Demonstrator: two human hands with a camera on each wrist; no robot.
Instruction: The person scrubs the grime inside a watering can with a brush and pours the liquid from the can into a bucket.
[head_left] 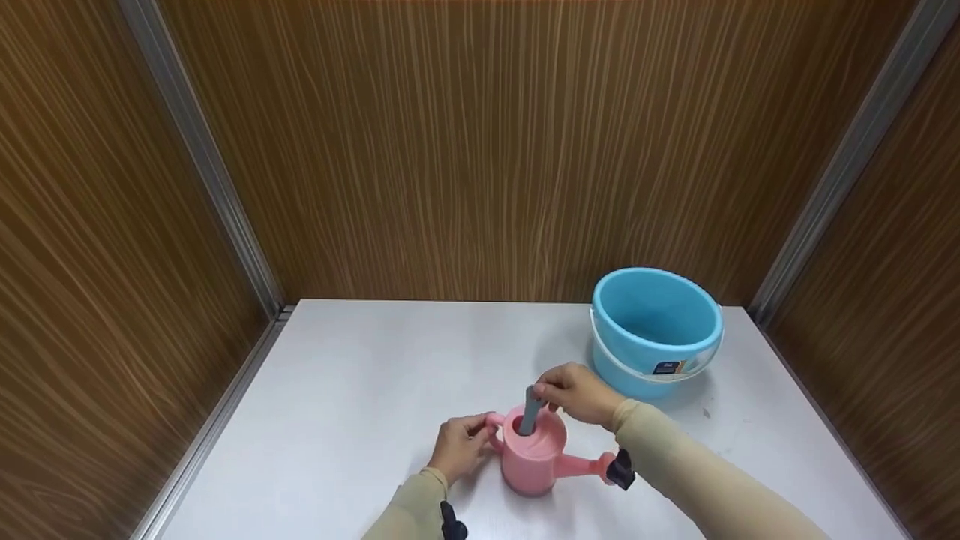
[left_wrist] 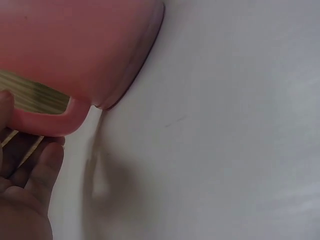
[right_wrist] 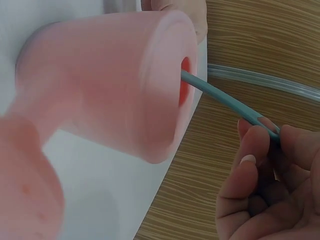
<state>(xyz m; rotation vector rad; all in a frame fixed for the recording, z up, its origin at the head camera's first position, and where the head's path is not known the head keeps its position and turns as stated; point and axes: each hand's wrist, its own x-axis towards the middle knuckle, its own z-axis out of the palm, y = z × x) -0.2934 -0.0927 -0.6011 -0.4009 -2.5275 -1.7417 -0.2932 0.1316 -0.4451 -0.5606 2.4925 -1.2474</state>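
Observation:
A pink watering can (head_left: 525,472) stands upright on the white table, its spout (head_left: 576,466) pointing right. My left hand (head_left: 457,448) grips the can's looped handle (left_wrist: 47,124) on the left side, thumb and fingers at the loop in the left wrist view. Between the thumb and fingers of my right hand (head_left: 579,394) is the upper end of a slim grey-blue strip-like handle (head_left: 529,416). It slants down into the round opening on top of the can (right_wrist: 100,85); its lower end is hidden inside.
A light blue bucket (head_left: 626,346) with a white carrying handle stands at the back right, just beyond my right hand. Wood-grain panels (head_left: 435,150) rise behind and on both sides of the white table (head_left: 337,405).

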